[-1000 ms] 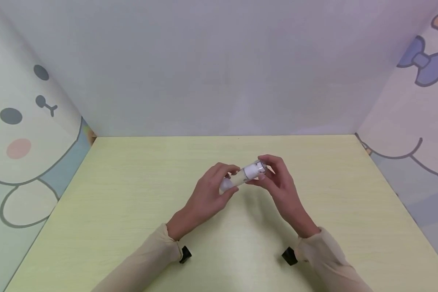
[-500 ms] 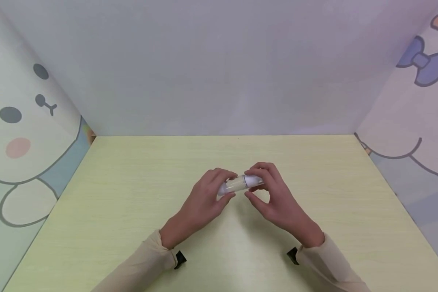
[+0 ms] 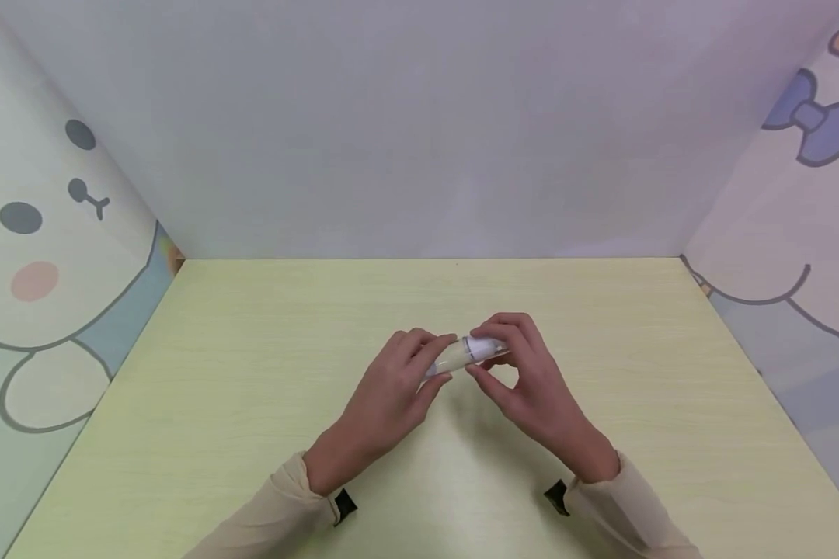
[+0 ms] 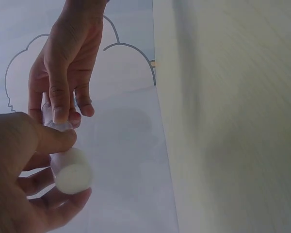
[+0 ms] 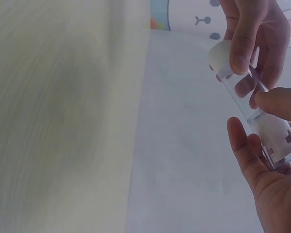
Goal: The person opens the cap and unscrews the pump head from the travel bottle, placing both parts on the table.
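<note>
Both hands hold a slim clear bottle (image 3: 453,355) lengthwise between them, above the table. My left hand (image 3: 388,388) grips its white rounded end (image 4: 73,174), thumb on one side and fingers on the other. A white section (image 5: 270,133) inside a clear sleeve fills the other end. Around that end my right hand (image 3: 541,392) curls its fingers, with the thumb close to the dark ring at mid-bottle. In the head view the right fingers hide part of the white section. The clear middle (image 5: 240,94) shows between the hands.
The pale wood-grain table (image 3: 266,326) stretches under both arms. A plain grey-white wall (image 3: 419,140) rises at its back edge, and cartoon-printed panels (image 3: 35,248) stand at the left and right. Small black devices (image 3: 346,506) sit at the wrists.
The bottle has dropped slightly and lies more level. My right hand has slid from the far tip towards the middle, its fingers now over the white section. The left hand keeps its grip.
</note>
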A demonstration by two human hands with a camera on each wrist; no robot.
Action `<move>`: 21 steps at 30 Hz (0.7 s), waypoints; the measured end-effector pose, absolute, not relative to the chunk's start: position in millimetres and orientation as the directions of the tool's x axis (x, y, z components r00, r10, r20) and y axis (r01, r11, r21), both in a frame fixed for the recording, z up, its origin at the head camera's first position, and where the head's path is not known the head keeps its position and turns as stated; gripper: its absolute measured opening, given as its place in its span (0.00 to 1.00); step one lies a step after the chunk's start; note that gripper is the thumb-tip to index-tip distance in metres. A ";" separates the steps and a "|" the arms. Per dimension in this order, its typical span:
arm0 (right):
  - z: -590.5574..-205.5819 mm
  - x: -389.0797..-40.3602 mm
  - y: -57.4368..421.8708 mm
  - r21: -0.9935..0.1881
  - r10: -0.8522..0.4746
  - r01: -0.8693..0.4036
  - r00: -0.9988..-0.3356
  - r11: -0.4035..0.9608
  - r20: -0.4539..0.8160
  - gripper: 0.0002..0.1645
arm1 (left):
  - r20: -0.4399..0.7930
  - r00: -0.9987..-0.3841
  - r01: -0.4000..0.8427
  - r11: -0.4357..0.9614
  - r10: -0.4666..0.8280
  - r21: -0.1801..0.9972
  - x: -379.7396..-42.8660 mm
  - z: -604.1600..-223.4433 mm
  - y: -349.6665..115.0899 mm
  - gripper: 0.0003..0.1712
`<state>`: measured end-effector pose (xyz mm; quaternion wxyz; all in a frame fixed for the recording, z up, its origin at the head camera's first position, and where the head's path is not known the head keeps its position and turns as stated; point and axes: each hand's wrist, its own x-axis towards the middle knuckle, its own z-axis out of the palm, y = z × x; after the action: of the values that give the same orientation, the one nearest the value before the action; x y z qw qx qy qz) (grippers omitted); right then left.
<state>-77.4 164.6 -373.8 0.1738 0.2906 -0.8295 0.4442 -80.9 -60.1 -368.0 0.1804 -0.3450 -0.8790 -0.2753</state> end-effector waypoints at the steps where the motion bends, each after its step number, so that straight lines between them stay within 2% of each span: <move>1: -373.6 -76.5 164.4 -0.639 -0.324 -0.634 -0.773 0.435 0.546 0.30 | 0.511 -0.694 0.707 0.612 0.507 0.354 -80.3 -368.0 -59.9 0.27; 4: -372.3 -74.5 164.0 -0.661 -0.316 -0.619 -0.786 0.424 0.532 0.30 | 0.520 -0.692 0.709 0.607 0.501 0.358 -78.3 -367.8 -59.7 0.27; 7: -370.6 -73.7 164.6 -0.729 -0.301 -0.577 -0.816 0.369 0.494 0.36 | 0.522 -0.703 0.703 0.585 0.483 0.405 -76.2 -367.3 -59.6 0.27; 11: -369.1 -72.3 164.8 -0.864 -0.248 -0.468 -0.873 0.183 0.420 0.49 | 0.526 -0.725 0.685 0.547 0.444 0.482 -73.6 -365.6 -58.1 0.29; 13: -369.4 -70.8 163.6 -0.918 -0.211 -0.390 -0.905 0.066 0.369 0.51 | 0.536 -0.730 0.679 0.535 0.424 0.503 -72.7 -364.8 -56.7 0.29; 16: -370.8 -68.4 158.9 -0.963 -0.149 -0.254 -0.953 -0.090 0.265 0.43 | 0.554 -0.731 0.677 0.528 0.399 0.512 -72.0 -363.9 -54.5 0.29; 21: -374.2 -65.4 148.6 -0.956 -0.083 -0.095 -0.989 -0.279 0.123 0.24 | 0.569 -0.729 0.676 0.535 0.381 0.507 -72.0 -364.3 -50.8 0.29</move>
<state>-65.4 148.6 -374.2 0.0038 0.0744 -0.6006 0.7961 -72.0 -50.8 -364.3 0.1996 -0.3096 -0.8530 -0.3696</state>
